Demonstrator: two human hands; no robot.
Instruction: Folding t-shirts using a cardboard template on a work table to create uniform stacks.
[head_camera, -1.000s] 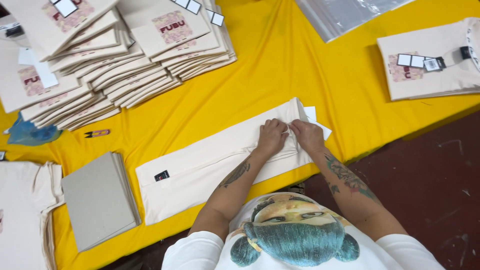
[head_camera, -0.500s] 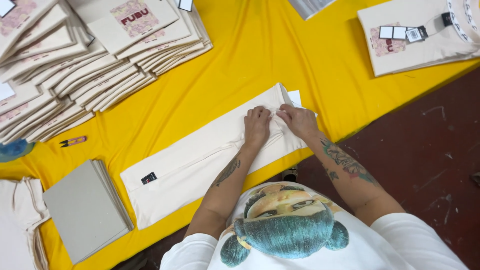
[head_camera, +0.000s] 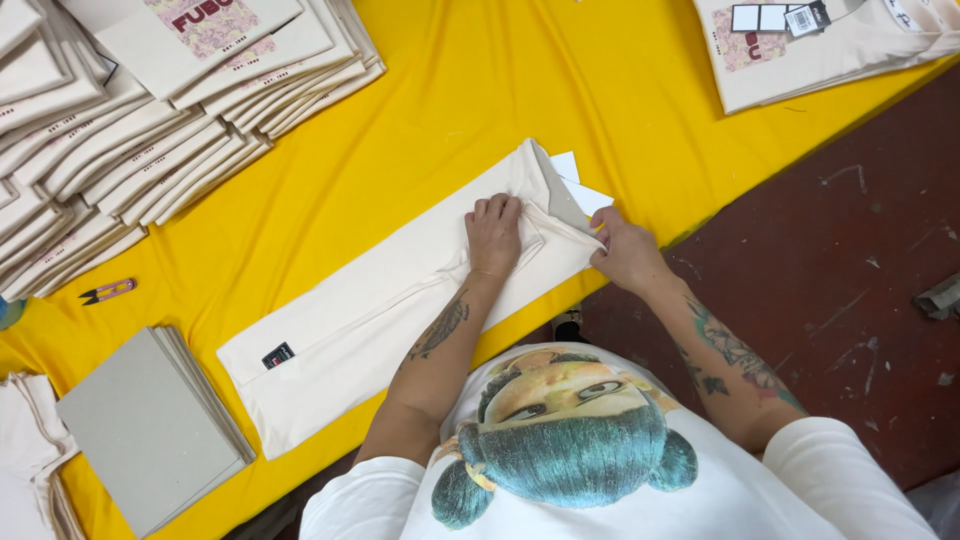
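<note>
From the head camera, a cream folded garment (head_camera: 400, 300) lies slantwise on the yellow cloth-covered table (head_camera: 470, 90), running from the near left up toward the middle, with a small black label (head_camera: 278, 355) near its lower left end. The left hand (head_camera: 494, 234) lies flat on the garment's upper part, palm down and fingers stretched, pressing the cloth rather than gripping it. The right hand (head_camera: 624, 250) is at the garment's right edge, fingers pinched on a fold of the fabric there and drawing it taut. Just beyond that edge, white paper tags (head_camera: 580, 185) poke out from under the cloth. At the far left, stacks of folded cream shirts (head_camera: 150, 120) fan across the table; another folded shirt with tags (head_camera: 800, 40) lies at the far right. Near the left, a small pink thread snip (head_camera: 106, 292) rests on the yellow cloth, and grey cardboard sheets (head_camera: 145, 430) are stacked closer to the near edge. Dark red floor (head_camera: 850, 250) shows on the right.
</note>
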